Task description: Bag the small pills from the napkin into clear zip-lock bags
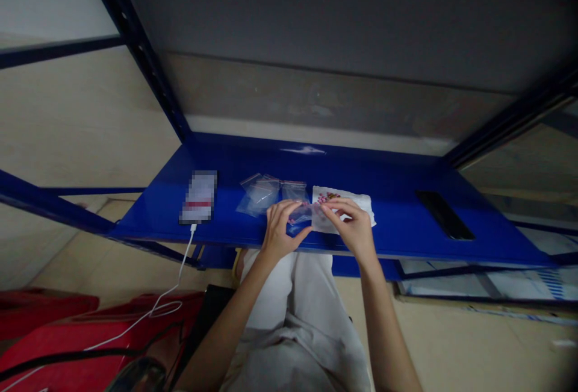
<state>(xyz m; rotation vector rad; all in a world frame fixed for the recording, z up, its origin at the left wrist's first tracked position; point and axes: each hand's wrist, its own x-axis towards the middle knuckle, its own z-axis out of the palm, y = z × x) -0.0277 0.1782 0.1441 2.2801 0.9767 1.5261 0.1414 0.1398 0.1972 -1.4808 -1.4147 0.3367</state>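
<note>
My left hand point(280, 230) is closed around a small clear plastic bag point(301, 214), thumb below and fingers above. A few tiny reddish pieces show at the bag. The fingertips of my right hand point(353, 223) are pinched together at the bag's right end; whether they grip its edge or a tiny piece is too small to tell. Partly beneath my right hand lies a white sheet point(365, 204), like tissue or cloth, with several small pink and brown bead-like pieces point(328, 197) on it. Just beyond my left hand lie several clear zip bags point(261, 194), overlapping.
Everything rests on a blue metal shelf point(383, 169) with blue uprights. A phone point(198, 197) with a white charging cable point(182, 265) lies left, a dark phone-like slab point(445, 215) right. Red plastic stools or crates point(103, 332) stand at lower left.
</note>
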